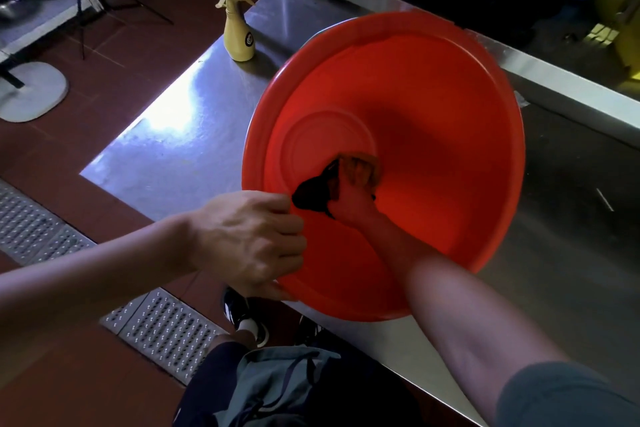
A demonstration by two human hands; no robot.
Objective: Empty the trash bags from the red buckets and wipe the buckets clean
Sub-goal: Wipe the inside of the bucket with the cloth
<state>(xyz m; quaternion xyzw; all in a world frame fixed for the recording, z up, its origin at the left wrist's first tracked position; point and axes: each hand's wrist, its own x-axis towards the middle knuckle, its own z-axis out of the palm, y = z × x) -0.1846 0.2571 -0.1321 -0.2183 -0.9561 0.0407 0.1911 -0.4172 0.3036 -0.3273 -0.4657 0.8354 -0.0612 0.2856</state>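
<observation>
A large red bucket (433, 87) stands tilted toward me on the steel table, its open mouth facing the camera. My left hand (249, 239) grips the near left part of its rim, fingers curled over the edge. Deep inside the bucket, my right hand (353, 191) holds a dark cloth (313, 196) bunched against the lower wall beside the round bottom. No trash bag shows in the bucket.
A yellow spray bottle (239, 35) stands on the steel table (180, 146) left of the bucket, near the table's corner. A raised steel ledge (554, 80) runs behind the bucket. Below lie red floor tiles and a perforated metal drain grate (162, 326) by my feet.
</observation>
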